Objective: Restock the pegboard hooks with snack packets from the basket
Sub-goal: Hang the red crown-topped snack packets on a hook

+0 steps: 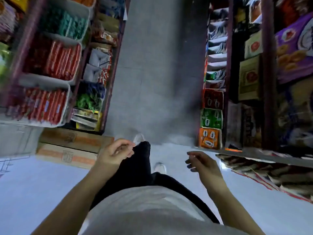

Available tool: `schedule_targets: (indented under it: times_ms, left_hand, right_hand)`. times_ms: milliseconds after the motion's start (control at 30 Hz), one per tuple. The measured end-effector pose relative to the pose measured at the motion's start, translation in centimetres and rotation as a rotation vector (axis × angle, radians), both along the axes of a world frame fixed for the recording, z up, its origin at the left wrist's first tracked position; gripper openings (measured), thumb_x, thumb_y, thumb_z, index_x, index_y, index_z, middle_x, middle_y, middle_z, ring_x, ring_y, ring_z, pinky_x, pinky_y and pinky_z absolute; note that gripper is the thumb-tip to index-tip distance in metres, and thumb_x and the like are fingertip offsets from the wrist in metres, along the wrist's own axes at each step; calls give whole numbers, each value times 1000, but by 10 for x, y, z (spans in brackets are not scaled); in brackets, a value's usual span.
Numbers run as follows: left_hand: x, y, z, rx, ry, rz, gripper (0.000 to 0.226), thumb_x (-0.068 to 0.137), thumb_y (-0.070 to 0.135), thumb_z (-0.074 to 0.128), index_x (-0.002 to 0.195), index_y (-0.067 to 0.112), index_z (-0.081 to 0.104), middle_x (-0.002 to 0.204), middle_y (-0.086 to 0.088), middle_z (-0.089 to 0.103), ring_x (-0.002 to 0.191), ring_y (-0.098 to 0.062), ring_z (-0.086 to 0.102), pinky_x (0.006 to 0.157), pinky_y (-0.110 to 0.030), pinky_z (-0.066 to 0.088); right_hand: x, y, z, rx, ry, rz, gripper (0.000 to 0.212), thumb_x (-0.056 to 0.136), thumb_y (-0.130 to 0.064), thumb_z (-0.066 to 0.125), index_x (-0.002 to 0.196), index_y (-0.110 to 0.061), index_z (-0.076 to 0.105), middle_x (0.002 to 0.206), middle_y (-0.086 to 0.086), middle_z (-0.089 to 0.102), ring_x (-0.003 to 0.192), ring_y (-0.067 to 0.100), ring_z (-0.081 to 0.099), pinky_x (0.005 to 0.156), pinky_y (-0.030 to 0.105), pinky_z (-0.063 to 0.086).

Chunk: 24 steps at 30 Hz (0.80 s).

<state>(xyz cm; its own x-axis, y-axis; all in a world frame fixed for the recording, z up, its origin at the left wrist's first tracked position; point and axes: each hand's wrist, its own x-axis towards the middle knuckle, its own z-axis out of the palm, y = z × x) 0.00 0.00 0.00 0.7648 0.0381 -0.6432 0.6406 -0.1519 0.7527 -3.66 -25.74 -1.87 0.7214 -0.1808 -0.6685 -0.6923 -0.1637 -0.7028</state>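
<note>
Both hands, left (pixel 116 152) and right (pixel 201 161), hung loosely curled and empty; with no basket visible, restocking could stall.

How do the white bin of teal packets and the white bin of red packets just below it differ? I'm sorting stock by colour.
The teal-packet bin sits higher in the head view; the red-packet bin sits directly below it. The first holds teal packets, the second red ones with pale stripes. Both are white, on the left shelving, and packed full.
</note>
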Motion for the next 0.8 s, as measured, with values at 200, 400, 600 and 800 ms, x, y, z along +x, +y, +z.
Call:
schedule_targets:
  times_ms: [200,400,600,800]
  left_hand:
    - [80,30,-16,115,-30,47,23,89,6,59,73,21,66,60,12,68,56,4,60,57,-5,44]
    - [229,43,-19,111,29,-39,21,90,8,59,73,20,65,57,8,65,56,-1,59,65,-17,47]
    - [405,0,3,14,-83,-230,22,90,3,56,76,18,61,66,0,61,53,4,55,62,-10,44]
    - [572,-48,1,-35,-146,-314,23,91,6,56,81,25,63,67,10,65,62,4,58,67,-8,45]
  right_hand:
    - [120,19,3,81,-130,22,24,93,-13,57,82,-29,70,68,-8,70,57,2,60,55,9,46]
    - [243,35,10,72,-107,-45,28,92,-8,59,78,-29,73,63,-5,68,52,1,55,49,10,42]
    - [349,19,21,69,-59,-222,18,91,-1,57,84,-13,69,56,-5,64,50,-1,57,51,8,43]
    - [508,-17,5,93,-57,-242,11,93,-3,55,93,-3,66,69,6,61,53,2,55,52,7,44]
